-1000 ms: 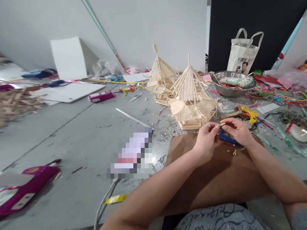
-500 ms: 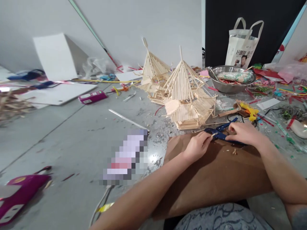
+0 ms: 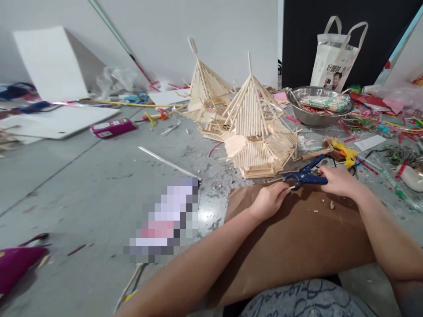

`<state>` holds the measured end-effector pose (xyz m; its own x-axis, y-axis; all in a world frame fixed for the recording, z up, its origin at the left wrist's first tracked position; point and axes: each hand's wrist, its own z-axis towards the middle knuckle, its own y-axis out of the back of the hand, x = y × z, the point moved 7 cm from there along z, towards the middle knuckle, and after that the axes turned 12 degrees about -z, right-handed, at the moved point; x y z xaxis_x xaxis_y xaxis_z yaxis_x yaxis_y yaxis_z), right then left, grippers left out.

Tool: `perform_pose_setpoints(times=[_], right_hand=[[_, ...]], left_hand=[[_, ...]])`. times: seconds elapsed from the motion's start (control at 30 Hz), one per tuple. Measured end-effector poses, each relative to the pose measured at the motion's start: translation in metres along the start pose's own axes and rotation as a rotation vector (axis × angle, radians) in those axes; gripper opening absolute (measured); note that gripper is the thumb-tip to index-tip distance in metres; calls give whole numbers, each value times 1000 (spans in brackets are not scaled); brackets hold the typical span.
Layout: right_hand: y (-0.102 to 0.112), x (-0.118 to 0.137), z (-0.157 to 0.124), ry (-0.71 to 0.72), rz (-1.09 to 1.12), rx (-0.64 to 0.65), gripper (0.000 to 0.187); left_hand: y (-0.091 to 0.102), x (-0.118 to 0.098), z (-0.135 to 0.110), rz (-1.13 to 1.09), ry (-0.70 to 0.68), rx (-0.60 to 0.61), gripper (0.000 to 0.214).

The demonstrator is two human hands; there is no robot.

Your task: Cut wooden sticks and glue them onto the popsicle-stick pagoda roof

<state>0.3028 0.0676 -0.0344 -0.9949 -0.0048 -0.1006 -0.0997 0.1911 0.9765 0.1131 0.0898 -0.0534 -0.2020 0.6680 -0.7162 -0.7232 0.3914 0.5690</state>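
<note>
My left hand (image 3: 267, 202) is closed in a pinch on a thin wooden stick (image 3: 292, 188), whose pale end pokes out past the fingertips. That end lies close to the jaws of the blue pliers-like tool (image 3: 302, 176); whether they touch, I cannot tell. My right hand (image 3: 342, 181) is wrapped round one handle of this tool, and its other handle points up and away. Both hands are above a brown sheet (image 3: 294, 251) that carries a few small wooden scraps (image 3: 332, 205). Just beyond the tool stands a stick-built model with a pointed roof (image 3: 253, 119).
Behind it is a second stick model (image 3: 205, 92). A steel bowl (image 3: 320, 119) with wrapped sticks and a yellow glue gun (image 3: 345, 152) lie right. A blurred-out phone-like object (image 3: 165, 215), a clear glue stick (image 3: 168, 162) and a purple device (image 3: 112, 127) lie left.
The blue tool has turned a little, and my right hand has shifted slightly on its handle. My left hand still pinches the stick. The whole view has swung slightly.
</note>
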Motion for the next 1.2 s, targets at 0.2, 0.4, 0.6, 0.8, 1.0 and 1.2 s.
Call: perform_pose_setpoints(times=[0.2, 0.4, 0.6, 0.8, 1.0, 1.2], right_hand=[[30, -21, -7, -65, 344, -325, 13], [38, -17, -8, 46, 909, -501, 6], [50, -2, -7, 173, 1414, -460, 18], [59, 8, -9, 229, 1406, -484, 29], [49, 5, -9, 200, 1481, -550, 33], [31, 12, -16, 202, 1506, -418, 31]], left_hand=[[8, 8, 4, -73, 82, -43, 19], [8, 12, 3, 68, -2, 9, 19], [24, 13, -5, 238, -89, 57, 26], [36, 22, -15, 334, -136, 105, 28], [45, -29, 0, 240, -217, -92, 21], [42, -83, 28, -55, -269, -290, 13]])
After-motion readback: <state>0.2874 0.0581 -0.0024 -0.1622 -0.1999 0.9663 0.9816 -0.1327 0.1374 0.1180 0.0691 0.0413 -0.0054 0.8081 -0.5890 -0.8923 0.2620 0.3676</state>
